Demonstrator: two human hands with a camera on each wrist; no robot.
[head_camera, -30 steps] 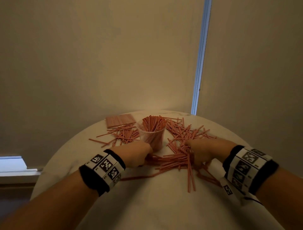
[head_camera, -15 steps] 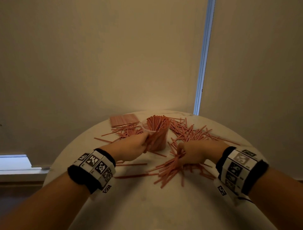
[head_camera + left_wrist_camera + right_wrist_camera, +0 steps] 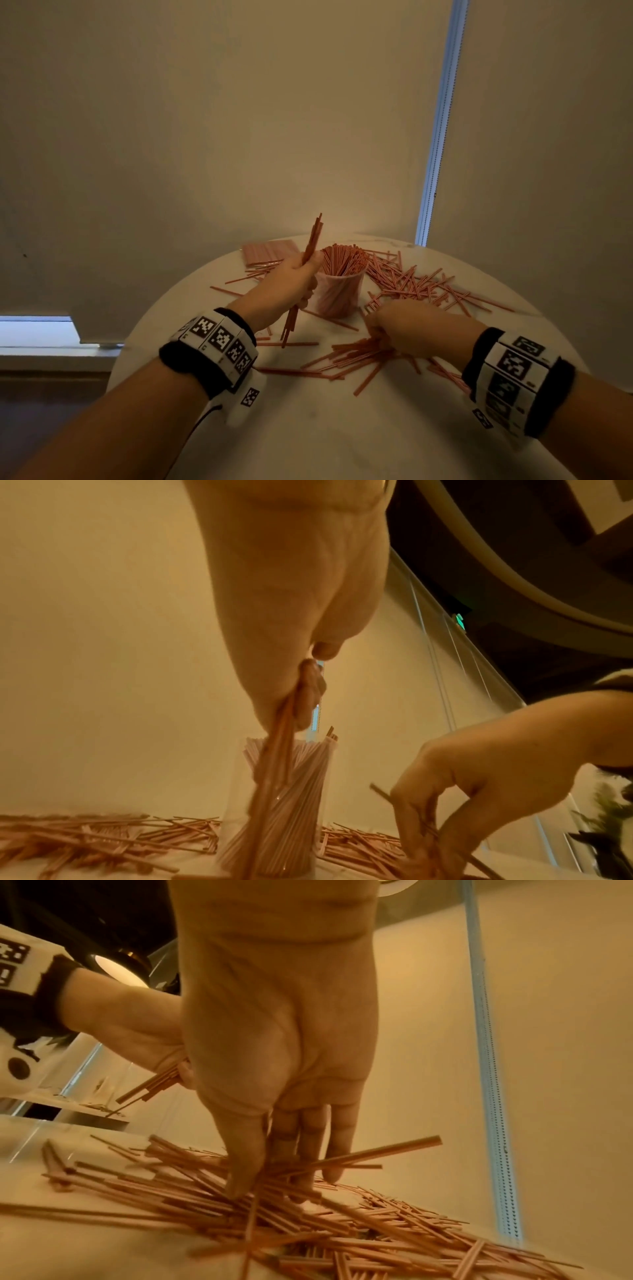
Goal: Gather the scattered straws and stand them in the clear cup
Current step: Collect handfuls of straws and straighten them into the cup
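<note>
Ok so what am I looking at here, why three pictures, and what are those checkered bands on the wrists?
No machine here: a person works with bare hands. One camera sits on the head, one on each wrist; the checkered bands look like tracking markers. The left hand grips a bundle of straws, raised beside the clear cup, which is already packed with straws. The right hand pinches at the loose straws on the round table. The wrist pictures show those same fingers from below.

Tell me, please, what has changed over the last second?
The left hand has lifted a gripped bundle of straws upright beside the clear cup. The right hand drew back, raking loose straws nearer. Cup and far pile stayed put.
</note>
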